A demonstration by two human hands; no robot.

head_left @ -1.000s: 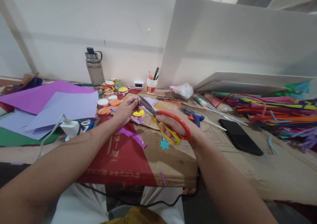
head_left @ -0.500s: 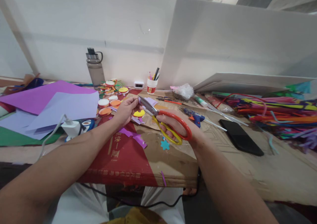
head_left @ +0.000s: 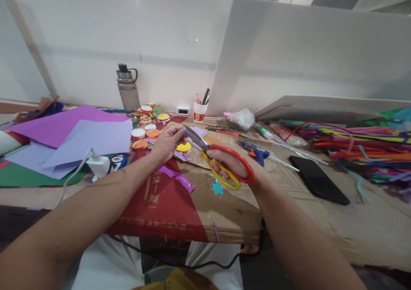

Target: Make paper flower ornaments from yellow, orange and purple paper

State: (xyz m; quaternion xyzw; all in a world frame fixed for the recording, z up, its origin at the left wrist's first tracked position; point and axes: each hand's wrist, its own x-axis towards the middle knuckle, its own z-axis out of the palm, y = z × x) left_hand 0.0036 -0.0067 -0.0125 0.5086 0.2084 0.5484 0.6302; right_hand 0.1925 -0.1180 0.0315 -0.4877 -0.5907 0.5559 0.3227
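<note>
My right hand (head_left: 229, 164) is wrapped through the handles of a pair of scissors (head_left: 231, 153), one loop red and the other yellow. Their blades point up and left, with the tips at the fingertips of my left hand (head_left: 168, 142). Those fingers are pinched on a small piece of light purple paper (head_left: 184, 129), mostly hidden by fingers and blades. Beneath the hands lie purple paper scraps (head_left: 183, 181) and a yellow disc (head_left: 184, 147). A teal paper flower shape (head_left: 217, 187) rests on the cardboard (head_left: 231, 217) below the scissors.
Purple paper sheets (head_left: 93, 140) and a white plug (head_left: 98, 165) lie left. Orange and white round pieces (head_left: 140, 144) sit near a bottle (head_left: 127, 91). A cup of pens (head_left: 199, 111) stands behind. On the right are a blue glue gun (head_left: 258, 156), a phone (head_left: 316, 179) and pipe cleaners (head_left: 362, 149).
The whole view has shifted slightly, so things appear a little farther right. Both hands keep nearly the same pose, with the scissor blades still at the left fingertips.
</note>
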